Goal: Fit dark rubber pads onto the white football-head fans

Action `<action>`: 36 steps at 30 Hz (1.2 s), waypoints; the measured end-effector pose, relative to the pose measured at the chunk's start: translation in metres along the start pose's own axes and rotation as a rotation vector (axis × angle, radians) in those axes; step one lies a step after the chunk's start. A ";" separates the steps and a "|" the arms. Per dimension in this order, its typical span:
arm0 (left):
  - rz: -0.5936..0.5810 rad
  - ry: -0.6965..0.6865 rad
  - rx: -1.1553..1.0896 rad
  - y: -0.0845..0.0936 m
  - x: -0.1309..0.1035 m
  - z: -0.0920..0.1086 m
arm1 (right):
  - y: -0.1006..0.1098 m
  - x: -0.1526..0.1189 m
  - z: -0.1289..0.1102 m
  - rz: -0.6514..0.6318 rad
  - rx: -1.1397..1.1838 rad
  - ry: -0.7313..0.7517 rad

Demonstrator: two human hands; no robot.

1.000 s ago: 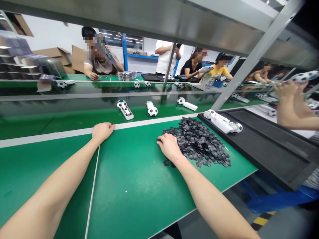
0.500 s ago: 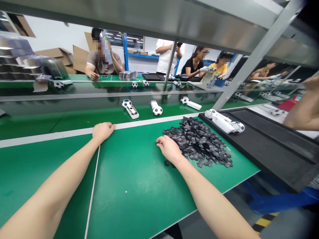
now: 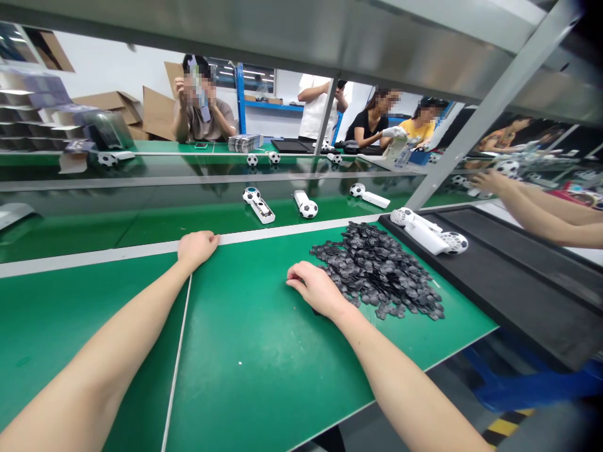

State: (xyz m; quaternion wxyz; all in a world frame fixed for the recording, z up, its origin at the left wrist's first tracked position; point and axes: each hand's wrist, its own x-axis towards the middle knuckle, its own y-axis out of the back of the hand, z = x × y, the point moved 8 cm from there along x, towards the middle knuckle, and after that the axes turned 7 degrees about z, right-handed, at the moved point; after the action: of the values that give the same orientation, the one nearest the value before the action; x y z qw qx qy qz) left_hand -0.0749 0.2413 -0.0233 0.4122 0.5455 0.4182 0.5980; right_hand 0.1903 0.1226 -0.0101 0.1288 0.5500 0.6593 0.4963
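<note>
My left hand [image 3: 198,248] rests on the table's pale edge strip, its fingers curled closed. What they hold, if anything, is hidden. Just left of a heap of small flat black plastic pieces [image 3: 381,270], my right hand [image 3: 315,287] is closed in a pinch low over the green tabletop [image 3: 240,320]. Nothing I can name shows between its fingertips. Beyond the strip, on the green conveyor belt [image 3: 155,216], lie white handheld devices with football-patterned ball heads: one with its inside exposed [image 3: 259,205], one with its ball toward me [image 3: 306,205] and one farther right [image 3: 370,194].
To the right, a black tray [image 3: 499,276] carries white football-headed devices [image 3: 426,232]. A slanted metal post [image 3: 475,119] rises behind the tray. A co-worker's hands [image 3: 504,182] hold a football-patterned ball at far right. Several people sit or stand across the belt.
My right hand has shifted slightly left and down, away from the black pieces. My left hand stays put. The belt devices sit farther right, and the co-worker's hands at right now show a ball.
</note>
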 end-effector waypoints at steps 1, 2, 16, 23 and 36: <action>0.002 -0.001 0.000 0.000 0.000 0.000 | -0.002 -0.001 -0.002 -0.025 0.007 0.010; 0.003 -0.001 0.000 -0.001 0.000 0.000 | -0.004 -0.001 -0.003 -0.048 0.011 0.019; -0.003 0.003 0.003 -0.001 -0.001 0.000 | -0.005 -0.004 -0.003 -0.056 0.041 -0.016; -0.002 0.005 0.001 -0.001 -0.001 0.000 | 0.000 -0.003 -0.013 -0.033 0.015 0.091; -0.010 0.005 0.002 0.000 -0.001 0.001 | -0.006 -0.006 -0.014 -0.140 0.000 0.038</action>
State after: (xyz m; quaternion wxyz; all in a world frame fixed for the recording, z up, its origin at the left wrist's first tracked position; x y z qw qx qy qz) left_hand -0.0738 0.2406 -0.0239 0.4137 0.5422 0.4224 0.5970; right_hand 0.1785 0.1110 -0.0105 0.1508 0.4932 0.6982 0.4965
